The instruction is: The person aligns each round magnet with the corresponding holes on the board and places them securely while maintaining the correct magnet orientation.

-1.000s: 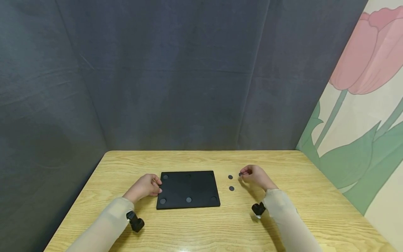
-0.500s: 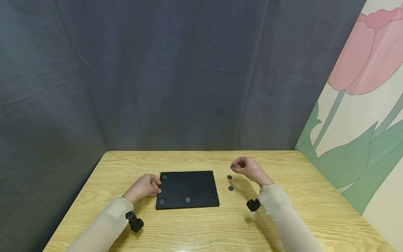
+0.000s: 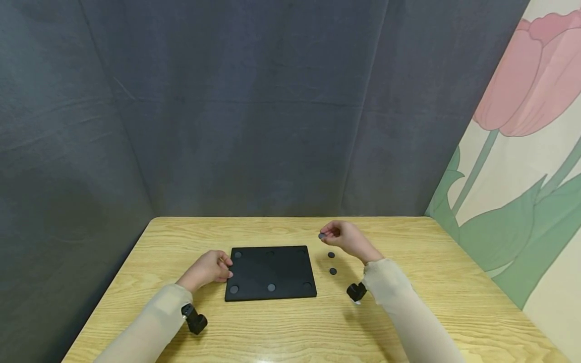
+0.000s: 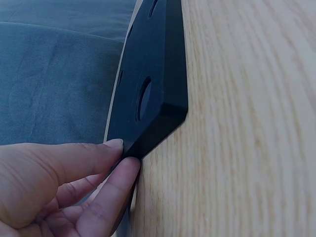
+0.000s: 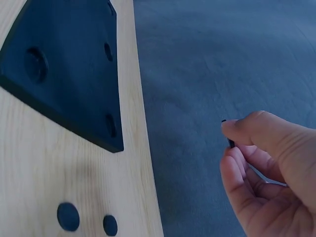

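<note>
A flat black board (image 3: pixel 277 269) with round recesses along its long edges lies on the table. Grey discs (image 3: pixel 271 288) sit in both left-corner recesses and the near middle one; the recesses on the right side (image 5: pixel 37 65) look hollow. My left hand (image 3: pixel 209 268) grips the board's left edge, thumb on top and fingers (image 4: pixel 121 185) at its side. Thumb and fingertips of my right hand (image 3: pixel 348 239) pinch a small dark disc (image 3: pixel 322 236), raised beyond the board's far right corner and seen edge-on in the right wrist view.
Two loose dark discs, a farther one (image 3: pixel 331 255) and a nearer one (image 3: pixel 333 271), lie on the wooden table (image 3: pixel 281 333) right of the board. A dark grey curtain (image 3: pixel 254 111) hangs behind the table's far edge. At the right stands a panel with a painted tulip (image 3: pixel 513 75).
My right hand has lifted its disc from the table right of the loose discs and carried it left and away from me, toward the board. The left hand and the board stay put.
</note>
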Motion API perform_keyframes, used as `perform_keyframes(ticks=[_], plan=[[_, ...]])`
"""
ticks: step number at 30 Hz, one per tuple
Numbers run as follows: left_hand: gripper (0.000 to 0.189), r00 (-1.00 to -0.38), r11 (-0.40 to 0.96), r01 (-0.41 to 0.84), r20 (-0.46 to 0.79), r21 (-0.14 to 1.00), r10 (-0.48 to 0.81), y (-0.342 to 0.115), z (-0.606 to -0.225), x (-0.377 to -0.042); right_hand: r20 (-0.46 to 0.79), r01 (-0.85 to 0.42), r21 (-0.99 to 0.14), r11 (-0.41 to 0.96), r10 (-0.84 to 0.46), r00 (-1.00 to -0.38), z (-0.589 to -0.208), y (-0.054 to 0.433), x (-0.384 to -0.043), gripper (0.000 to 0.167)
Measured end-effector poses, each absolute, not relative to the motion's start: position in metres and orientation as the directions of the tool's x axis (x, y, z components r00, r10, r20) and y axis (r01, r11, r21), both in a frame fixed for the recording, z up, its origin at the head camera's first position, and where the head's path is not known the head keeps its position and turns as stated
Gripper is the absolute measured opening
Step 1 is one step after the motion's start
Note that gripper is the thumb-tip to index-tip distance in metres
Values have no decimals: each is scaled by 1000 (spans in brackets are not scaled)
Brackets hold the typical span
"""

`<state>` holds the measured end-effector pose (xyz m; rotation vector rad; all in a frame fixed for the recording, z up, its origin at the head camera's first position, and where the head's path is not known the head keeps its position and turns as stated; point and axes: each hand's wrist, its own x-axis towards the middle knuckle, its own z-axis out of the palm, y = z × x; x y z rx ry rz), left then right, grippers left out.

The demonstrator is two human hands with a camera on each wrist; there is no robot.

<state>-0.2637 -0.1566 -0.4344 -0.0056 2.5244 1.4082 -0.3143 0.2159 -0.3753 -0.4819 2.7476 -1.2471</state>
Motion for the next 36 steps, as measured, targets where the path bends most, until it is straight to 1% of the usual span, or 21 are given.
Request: perform_keyframes(ticks=[11, 16, 23, 36], plan=[[20, -968, 523, -124, -219, 843, 123, -157, -435, -265, 70, -272, -787, 554, -358, -931, -374, 192, -320, 16], [20, -970, 519, -121, -212, 846, 119, -157, -439, -267, 92, -307, -780, 545, -386, -918, -375, 181, -322, 15], [21, -969, 518, -125, -215, 846, 118, -158, -439, -267, 80, -303, -784, 541, -397, -914, -378, 167, -325, 14], [21, -967, 505, -122, -217, 854, 133, -158, -438, -267, 98, -335, -792, 511, -435, -895, -386, 142, -331, 14]])
